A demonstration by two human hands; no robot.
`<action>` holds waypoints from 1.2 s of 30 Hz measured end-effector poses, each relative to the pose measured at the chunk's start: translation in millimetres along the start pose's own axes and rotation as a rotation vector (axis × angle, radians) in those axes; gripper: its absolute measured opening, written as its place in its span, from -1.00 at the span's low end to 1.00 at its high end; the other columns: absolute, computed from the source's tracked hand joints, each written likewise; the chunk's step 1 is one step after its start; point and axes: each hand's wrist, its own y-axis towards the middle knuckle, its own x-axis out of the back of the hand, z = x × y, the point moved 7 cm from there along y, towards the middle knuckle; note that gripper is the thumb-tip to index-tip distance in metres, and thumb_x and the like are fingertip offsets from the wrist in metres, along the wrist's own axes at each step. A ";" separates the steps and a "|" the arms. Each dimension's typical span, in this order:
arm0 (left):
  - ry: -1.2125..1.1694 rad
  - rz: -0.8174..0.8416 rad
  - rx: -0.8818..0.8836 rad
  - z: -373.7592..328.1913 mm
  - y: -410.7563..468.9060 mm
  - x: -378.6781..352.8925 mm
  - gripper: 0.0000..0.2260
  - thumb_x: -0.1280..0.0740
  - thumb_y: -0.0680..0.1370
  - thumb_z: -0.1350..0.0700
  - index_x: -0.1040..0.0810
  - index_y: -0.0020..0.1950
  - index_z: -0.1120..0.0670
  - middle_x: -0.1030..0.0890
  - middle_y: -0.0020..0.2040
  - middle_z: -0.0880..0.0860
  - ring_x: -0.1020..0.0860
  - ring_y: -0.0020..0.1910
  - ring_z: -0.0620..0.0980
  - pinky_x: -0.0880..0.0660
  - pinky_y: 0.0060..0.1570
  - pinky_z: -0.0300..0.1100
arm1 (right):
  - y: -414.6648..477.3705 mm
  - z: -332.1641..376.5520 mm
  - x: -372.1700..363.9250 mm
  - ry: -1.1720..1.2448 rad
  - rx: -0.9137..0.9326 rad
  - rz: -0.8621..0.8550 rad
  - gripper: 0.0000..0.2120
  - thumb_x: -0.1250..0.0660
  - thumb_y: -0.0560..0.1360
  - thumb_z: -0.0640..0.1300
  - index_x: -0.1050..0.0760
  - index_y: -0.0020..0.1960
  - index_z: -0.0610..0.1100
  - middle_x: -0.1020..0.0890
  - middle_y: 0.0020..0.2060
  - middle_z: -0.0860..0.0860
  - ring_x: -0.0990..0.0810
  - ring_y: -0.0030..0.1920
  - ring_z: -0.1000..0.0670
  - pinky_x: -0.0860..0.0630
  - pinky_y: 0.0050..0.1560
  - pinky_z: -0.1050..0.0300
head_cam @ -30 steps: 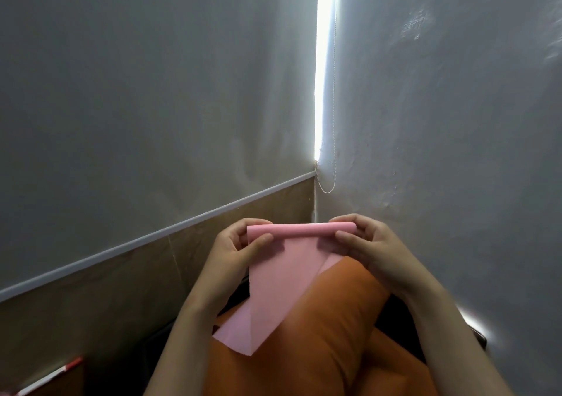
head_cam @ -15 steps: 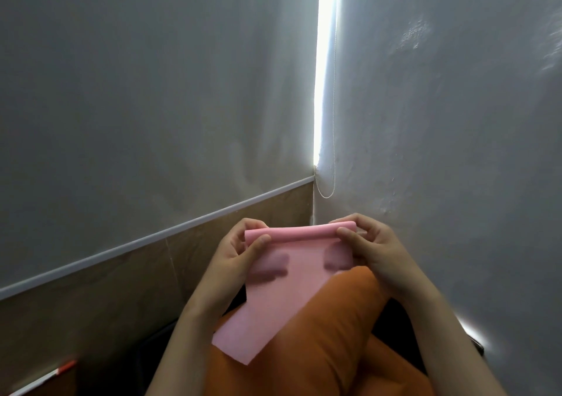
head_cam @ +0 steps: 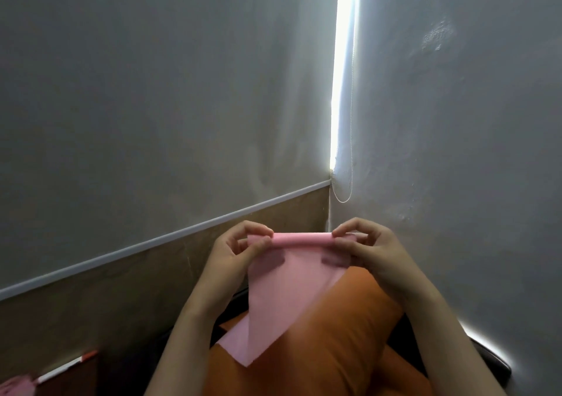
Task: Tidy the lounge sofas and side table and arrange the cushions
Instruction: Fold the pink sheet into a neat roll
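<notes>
Over the orange cushion in the wall corner, a pink sheet hangs from both hands, and the step looks like rolling up this loose sheet to clear it away. The left hand and right hand each have their grip clamped on one end of the roll at the sheet's top, so the next move calls for even turns from both. Compared with a second ago, the fingertips pinch further out and the roll looks fuller.
</notes>
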 end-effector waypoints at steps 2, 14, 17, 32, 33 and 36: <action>0.022 0.011 0.006 0.4 -0.8 0.7 -0.79 -0.42 0.44 0.06 -0.61 0.07 -0.04 -0.68 -0.03 0.09 -0.67 -0.05 0.07 -0.58 -0.11 -0.10 | 1.9 -1.5 -0.5 0.027 -0.003 0.014 -0.54 -0.68 0.07 0.06 -0.63 -0.17 -0.13 -0.67 -0.19 -0.20 -0.68 -0.10 -0.31 -0.64 -0.10 0.05; -0.041 -0.029 0.060 5.2 4.5 -19.6 -0.78 -0.35 0.46 0.05 -0.63 0.08 0.01 -0.67 -0.01 0.07 -0.64 0.01 0.07 -0.57 -0.09 -0.12 | 11.4 6.6 18.8 -0.055 0.084 -0.007 -0.77 -0.41 0.37 -0.16 -0.64 0.02 -0.07 -0.68 -0.13 -0.05 -0.65 -0.06 0.00 -0.57 -0.08 0.20; -0.042 -0.038 0.068 8.5 7.3 -30.4 -0.74 -0.32 0.48 0.03 -0.60 0.13 0.07 -0.67 0.01 0.09 -0.64 0.03 0.06 -0.58 -0.06 -0.13 | 14.0 5.8 21.2 -0.120 0.084 -0.010 -0.82 -0.34 0.47 -0.09 -0.59 0.06 -0.01 -0.67 -0.06 -0.07 -0.65 0.01 -0.04 -0.60 0.04 0.08; -0.022 -0.180 0.082 9.4 6.5 -47.7 -0.68 -0.36 0.45 0.02 -0.55 0.14 0.14 -0.65 0.01 0.15 -0.64 0.03 0.12 -0.60 0.02 0.00 | 21.2 -1.3 32.6 -0.399 0.038 -0.018 -0.55 -0.24 0.42 0.22 -0.47 0.25 0.09 -0.64 -0.01 0.11 -0.61 0.04 0.19 -0.54 0.13 0.21; -0.034 -0.186 0.085 9.5 5.9 -49.4 -0.69 -0.36 0.45 0.02 -0.56 0.13 0.14 -0.65 0.00 0.16 -0.63 0.03 0.13 -0.58 0.04 0.02 | 20.4 -0.3 35.0 -0.385 0.049 -0.038 -0.57 -0.25 0.41 0.21 -0.50 0.22 0.08 -0.66 -0.03 0.11 -0.62 0.03 0.17 -0.55 0.14 0.16; -0.044 -0.189 0.090 7.7 5.0 -55.2 -0.70 -0.35 0.45 0.02 -0.56 0.12 0.15 -0.68 -0.05 0.12 -0.64 -0.03 0.07 -0.60 -0.04 -0.09 | 18.1 2.9 37.0 -0.400 0.049 -0.021 -0.55 -0.22 0.43 0.21 -0.49 0.25 0.06 -0.64 0.01 0.17 -0.59 0.07 0.20 -0.53 0.17 0.17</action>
